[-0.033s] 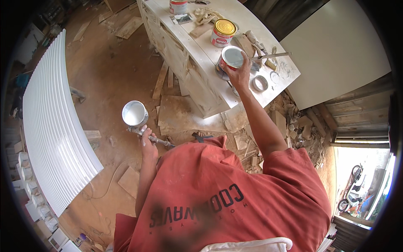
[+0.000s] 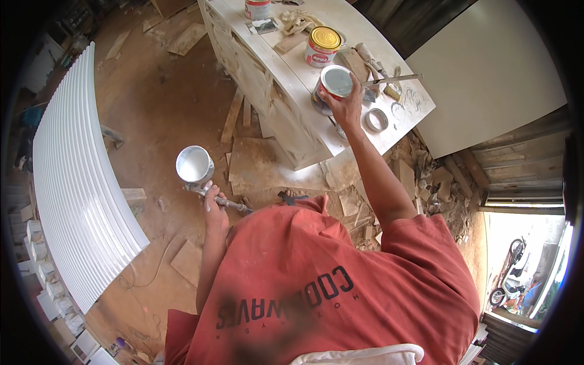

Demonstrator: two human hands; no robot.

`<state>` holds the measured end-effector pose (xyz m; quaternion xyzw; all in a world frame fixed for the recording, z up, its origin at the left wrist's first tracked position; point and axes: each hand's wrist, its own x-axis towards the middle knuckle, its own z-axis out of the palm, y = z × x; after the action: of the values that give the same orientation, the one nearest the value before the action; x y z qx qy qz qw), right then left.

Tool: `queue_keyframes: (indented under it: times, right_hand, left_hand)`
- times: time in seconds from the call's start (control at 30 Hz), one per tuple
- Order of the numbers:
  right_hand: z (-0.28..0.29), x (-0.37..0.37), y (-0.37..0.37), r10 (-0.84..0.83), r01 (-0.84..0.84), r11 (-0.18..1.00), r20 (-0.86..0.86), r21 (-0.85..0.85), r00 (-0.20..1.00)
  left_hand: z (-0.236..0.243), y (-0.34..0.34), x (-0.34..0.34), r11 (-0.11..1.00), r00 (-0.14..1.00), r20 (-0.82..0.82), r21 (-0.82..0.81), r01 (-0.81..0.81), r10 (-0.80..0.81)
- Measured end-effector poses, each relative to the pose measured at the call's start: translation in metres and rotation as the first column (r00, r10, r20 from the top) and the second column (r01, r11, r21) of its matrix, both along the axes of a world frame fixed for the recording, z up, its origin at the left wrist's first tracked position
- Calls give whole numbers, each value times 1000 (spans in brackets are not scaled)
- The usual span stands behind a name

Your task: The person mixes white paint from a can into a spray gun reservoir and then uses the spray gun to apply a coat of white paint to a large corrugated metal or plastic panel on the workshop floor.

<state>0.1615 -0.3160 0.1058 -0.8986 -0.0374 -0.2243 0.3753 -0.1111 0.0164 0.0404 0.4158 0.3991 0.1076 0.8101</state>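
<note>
My left hand point(image 2: 213, 201) is closed round a paint spray gun point(image 2: 230, 204), held low over the floor. Its open cup point(image 2: 195, 164) has white paint inside. Out ahead on the right, my right hand point(image 2: 345, 104) grips the side of a paint can point(image 2: 320, 100), which is on or just above the white cabinet top; its base contact is hidden. Grey-looking paint shows through the can's open mouth. A thin flat stick point(image 2: 395, 79) juts out to the right behind the fingers. Close by stands a second can with a golden lid point(image 2: 326, 38).
The white cabinet point(image 2: 286, 73) also bears a roll of tape point(image 2: 376, 120), a brush point(image 2: 393, 92), a rag point(image 2: 300, 22) and another can point(image 2: 258, 9). A ribbed white panel point(image 2: 85, 182) stands left. Wood scraps point(image 2: 233, 115) litter the floor. A large pale board point(image 2: 486, 73) leans at right.
</note>
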Motion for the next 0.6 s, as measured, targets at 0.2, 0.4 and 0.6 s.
queue_keyframes:
  times: [0.2, 0.4, 0.6]
  right_hand:
    - [3, -3, -15, 59, -54, 992, 43, -115, 997]
    - [0, -34, -26, 69, -65, 997, 131, -33, 989]
    - [-42, -83, -44, 86, -163, 902, -203, -400, 975]
  left_hand:
    - [-1, -7, 2, 1000, 1000, 13, -16, 17, -17]
    - [-1, -18, 11, 1000, 1000, 2, -2, 24, -24]
    - [-14, -26, 12, 999, 991, 127, 34, 36, -40]
